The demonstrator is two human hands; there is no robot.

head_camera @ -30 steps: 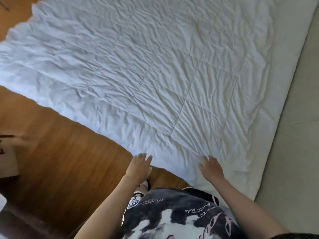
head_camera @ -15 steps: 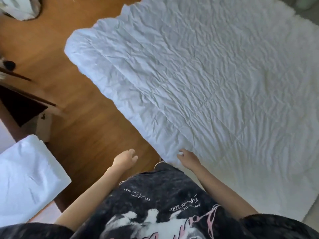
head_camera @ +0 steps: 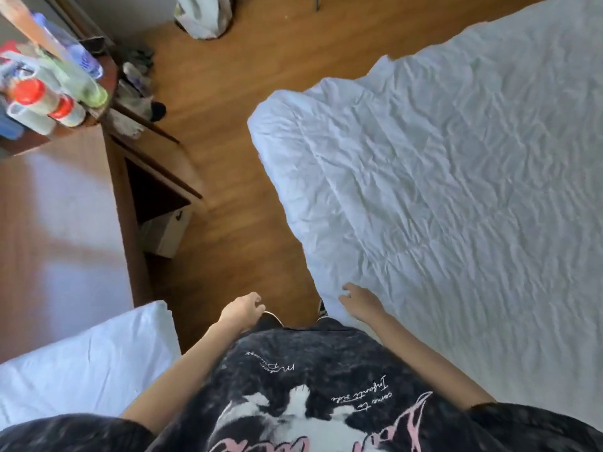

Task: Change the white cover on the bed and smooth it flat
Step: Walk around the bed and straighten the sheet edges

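A wrinkled white quilted cover [head_camera: 456, 177] lies spread over the bed and fills the right half of the view, its rounded corner hanging toward the wooden floor. My right hand [head_camera: 360, 303] rests palm down on the cover's near edge with the fingers spread, holding nothing. My left hand [head_camera: 243, 311] hangs over the floor just left of the bed, fingers loosely curled and empty.
A wooden desk [head_camera: 137, 177] with several bottles [head_camera: 49, 93] stands at the left. A second white bed or pillow [head_camera: 85, 363] lies at the lower left. A bin with a white bag [head_camera: 202, 14] sits on the wooden floor [head_camera: 235, 197] at the top.
The view has swung left, so the bed now sits at the right and the desk has come into sight. My left hand has come off the cover's edge and hangs over the floor.
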